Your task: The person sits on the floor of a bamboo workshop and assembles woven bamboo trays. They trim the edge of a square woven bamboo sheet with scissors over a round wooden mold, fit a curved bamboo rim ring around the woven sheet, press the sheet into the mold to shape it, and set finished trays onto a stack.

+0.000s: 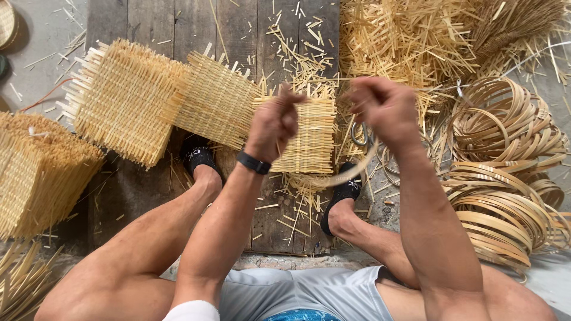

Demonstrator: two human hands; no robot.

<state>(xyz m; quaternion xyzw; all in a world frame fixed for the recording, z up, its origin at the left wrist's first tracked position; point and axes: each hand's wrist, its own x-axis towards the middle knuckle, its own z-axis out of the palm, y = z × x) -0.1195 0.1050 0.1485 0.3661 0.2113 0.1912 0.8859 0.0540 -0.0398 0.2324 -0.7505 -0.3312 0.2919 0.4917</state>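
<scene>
Both fists closed, apart at frame centre: left hand (275, 122) and right hand (383, 107) grip thin pale bamboo strip (351, 169), which curves lower-left from right hand over small woven bamboo mat (312, 134).

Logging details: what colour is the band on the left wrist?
Black wristband, clearest in the head view.

No packages, labels, signs or screens anywhere in view

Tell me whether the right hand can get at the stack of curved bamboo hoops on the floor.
Probably yes. The right hand is raised and closed on a thin bamboo strip, and the stack of curved bamboo hoops lies just beside that forearm with nothing between, though the strip would come along.
</scene>
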